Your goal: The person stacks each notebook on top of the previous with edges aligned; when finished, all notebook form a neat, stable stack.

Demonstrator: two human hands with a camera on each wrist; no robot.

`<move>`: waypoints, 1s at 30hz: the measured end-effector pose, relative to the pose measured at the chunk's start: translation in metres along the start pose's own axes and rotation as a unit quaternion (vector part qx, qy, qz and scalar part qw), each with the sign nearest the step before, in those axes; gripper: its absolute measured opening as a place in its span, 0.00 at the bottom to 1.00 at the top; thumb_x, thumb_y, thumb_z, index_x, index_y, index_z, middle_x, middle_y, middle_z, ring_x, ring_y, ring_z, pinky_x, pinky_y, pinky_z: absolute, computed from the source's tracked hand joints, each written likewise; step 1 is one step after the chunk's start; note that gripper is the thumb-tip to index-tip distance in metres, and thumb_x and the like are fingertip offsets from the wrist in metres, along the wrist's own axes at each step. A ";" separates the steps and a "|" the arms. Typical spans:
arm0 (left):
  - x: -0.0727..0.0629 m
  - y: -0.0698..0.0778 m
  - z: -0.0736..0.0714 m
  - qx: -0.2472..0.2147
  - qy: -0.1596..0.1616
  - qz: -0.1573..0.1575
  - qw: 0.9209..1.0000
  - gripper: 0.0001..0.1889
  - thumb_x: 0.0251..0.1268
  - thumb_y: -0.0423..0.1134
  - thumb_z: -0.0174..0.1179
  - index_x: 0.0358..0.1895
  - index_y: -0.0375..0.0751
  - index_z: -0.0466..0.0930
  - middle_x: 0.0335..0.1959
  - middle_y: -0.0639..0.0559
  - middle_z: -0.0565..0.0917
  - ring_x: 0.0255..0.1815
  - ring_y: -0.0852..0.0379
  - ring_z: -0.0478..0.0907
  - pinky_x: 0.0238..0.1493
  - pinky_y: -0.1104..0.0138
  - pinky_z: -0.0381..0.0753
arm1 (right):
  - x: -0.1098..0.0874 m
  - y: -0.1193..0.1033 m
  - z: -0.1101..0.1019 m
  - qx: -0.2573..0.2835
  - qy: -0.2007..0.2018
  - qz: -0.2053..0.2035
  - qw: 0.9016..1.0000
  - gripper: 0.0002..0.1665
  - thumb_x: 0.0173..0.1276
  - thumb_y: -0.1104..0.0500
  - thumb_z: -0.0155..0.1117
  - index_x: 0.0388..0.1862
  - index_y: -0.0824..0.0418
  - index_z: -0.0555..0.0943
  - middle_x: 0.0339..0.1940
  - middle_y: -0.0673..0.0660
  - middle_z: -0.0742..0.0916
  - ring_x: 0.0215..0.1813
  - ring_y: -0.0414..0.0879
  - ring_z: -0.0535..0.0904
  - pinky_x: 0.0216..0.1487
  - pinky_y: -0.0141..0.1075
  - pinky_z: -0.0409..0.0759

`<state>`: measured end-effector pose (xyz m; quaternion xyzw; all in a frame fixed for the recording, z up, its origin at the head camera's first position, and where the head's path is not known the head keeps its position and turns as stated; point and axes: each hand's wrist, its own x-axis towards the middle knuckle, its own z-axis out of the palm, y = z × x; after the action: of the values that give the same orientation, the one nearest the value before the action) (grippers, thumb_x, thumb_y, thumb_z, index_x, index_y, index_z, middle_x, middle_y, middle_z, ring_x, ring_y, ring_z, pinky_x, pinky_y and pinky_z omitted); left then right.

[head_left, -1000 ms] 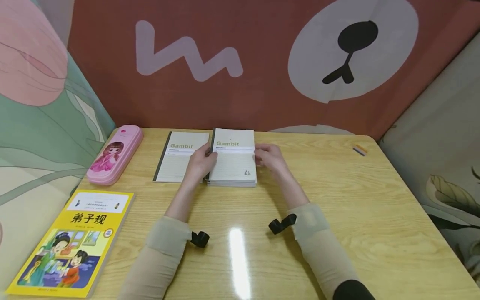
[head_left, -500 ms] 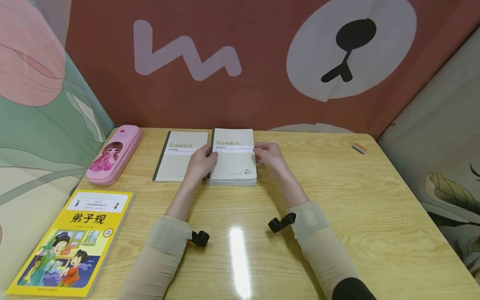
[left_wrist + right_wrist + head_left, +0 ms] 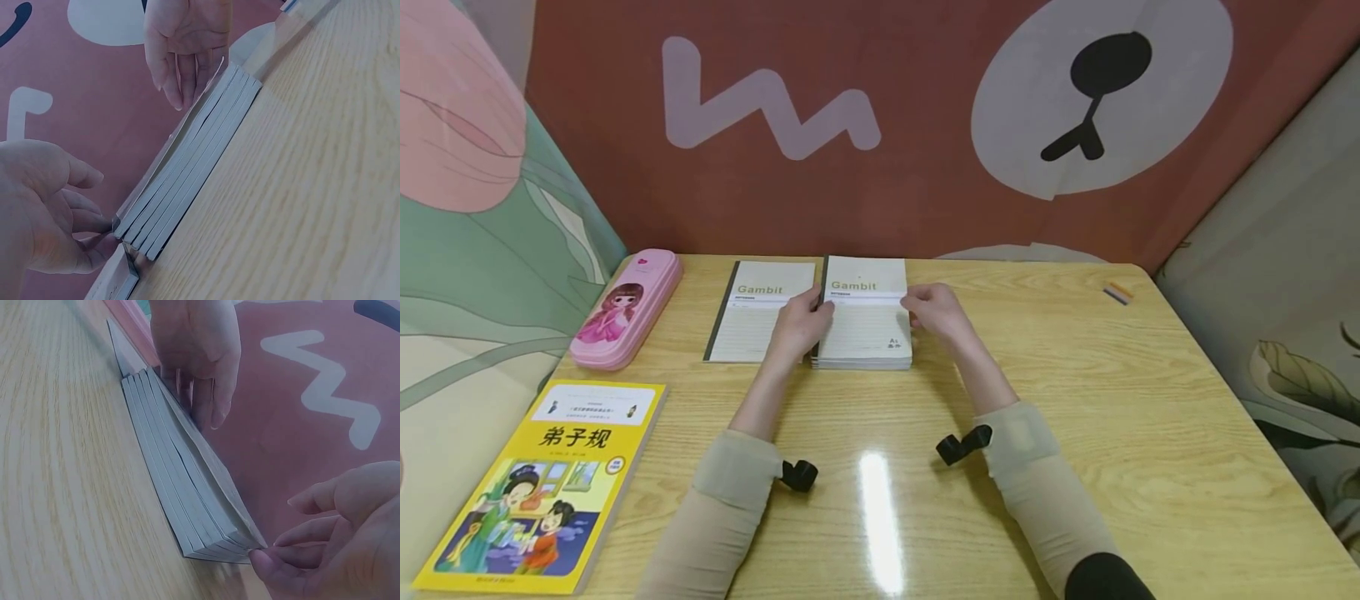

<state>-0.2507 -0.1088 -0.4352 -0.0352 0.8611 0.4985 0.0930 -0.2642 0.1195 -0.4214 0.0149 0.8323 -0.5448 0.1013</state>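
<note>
A stack of several "Gambit" notebooks (image 3: pixel 867 332) lies near the back of the table in the head view. My left hand (image 3: pixel 797 323) grips its dark spine side, with the thumb at the top cover's edge. On the opposite side, my right hand (image 3: pixel 940 312) pinches the loose edge of the top notebook's cover (image 3: pixel 209 453) between thumb and fingertip. That cover stands slightly raised from the pages in both wrist views. A single matching notebook (image 3: pixel 739 332) lies flat to the left, partly hidden by my left hand.
A pink pencil case (image 3: pixel 627 310) sits at the back left corner of the table (image 3: pixel 1075 467), with a yellow picture book (image 3: pixel 572 433) in front of it. Small coloured sticks (image 3: pixel 1118 293) lie at the back right. A printed reddish wall covering (image 3: pixel 760 200) rises behind the table.
The right fingertips have shifted slightly left, from beside the stack's right edge to over the top cover's edge. The left hand stays at the spine; the notebooks look nearly unmoved.
</note>
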 end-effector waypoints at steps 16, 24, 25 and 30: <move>-0.002 0.001 -0.002 0.007 -0.003 0.001 1.000 0.32 0.81 0.47 0.45 0.81 0.39 0.56 0.81 0.41 0.63 0.84 0.43 0.55 0.83 0.50 0.61 | -0.002 0.000 -0.002 0.000 -0.017 -0.011 1.000 0.27 0.76 0.61 0.54 0.15 0.54 0.59 0.20 0.48 0.70 0.25 0.42 0.67 0.34 0.34 0.70; -0.003 0.002 -0.003 0.001 -0.009 -0.009 1.000 0.32 0.81 0.49 0.45 0.81 0.40 0.56 0.81 0.41 0.63 0.84 0.42 0.55 0.82 0.49 0.62 | -0.002 0.000 -0.003 0.002 -0.026 -0.010 1.000 0.27 0.77 0.60 0.54 0.15 0.55 0.61 0.38 0.60 0.79 0.28 0.46 0.68 0.43 0.38 0.73; -0.003 0.002 -0.003 0.000 -0.009 -0.009 1.000 0.32 0.81 0.49 0.45 0.81 0.40 0.56 0.81 0.41 0.64 0.84 0.42 0.56 0.82 0.49 0.62 | -0.002 0.000 -0.003 0.002 -0.028 -0.007 1.000 0.27 0.77 0.59 0.54 0.16 0.55 0.61 0.39 0.60 0.79 0.28 0.47 0.69 0.45 0.40 0.75; -0.003 0.001 -0.003 -0.007 0.001 -0.001 1.000 0.29 0.80 0.47 0.46 0.79 0.40 0.64 0.81 0.42 0.65 0.83 0.42 0.58 0.81 0.48 0.65 | -0.001 -0.001 -0.002 0.005 -0.033 0.004 0.999 0.26 0.78 0.60 0.55 0.18 0.55 0.59 0.27 0.54 0.70 0.31 0.50 0.69 0.47 0.46 0.78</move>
<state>-0.2478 -0.1109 -0.4324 -0.0373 0.8579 0.5041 0.0920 -0.2634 0.1207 -0.4195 0.0004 0.8256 -0.5489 0.1307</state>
